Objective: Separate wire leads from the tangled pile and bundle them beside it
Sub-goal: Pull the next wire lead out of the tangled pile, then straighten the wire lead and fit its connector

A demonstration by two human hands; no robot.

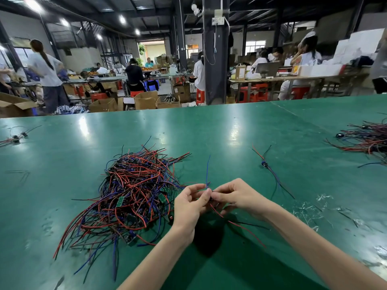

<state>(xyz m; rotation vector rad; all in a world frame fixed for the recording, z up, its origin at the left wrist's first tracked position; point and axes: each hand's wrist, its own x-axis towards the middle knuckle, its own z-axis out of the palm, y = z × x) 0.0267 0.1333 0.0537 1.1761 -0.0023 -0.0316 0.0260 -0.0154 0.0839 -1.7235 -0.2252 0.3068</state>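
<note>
Left hand (pixel 189 206) fingers pinch a wire lead (pixel 208 170); right hand (pixel 234 195) fingers clamp it beside the tangled pile (pixel 134 193).

tangled pile (pixel 134 195) on table (pixel 209 130) | loose lead (pixel 270 170) at its 3 o'clock, well apart | second heap (pixel 368 139) farther, 2 o'clock (partly out of view) | small cluster (pixel 14 138) at 10 o'clock

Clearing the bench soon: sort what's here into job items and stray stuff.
Job: tangled pile; held lead, pinched by left hand and right hand; separated lead on the right.
Lying about: far-right wire heap; far-left wire cluster; plastic scraps.
</note>
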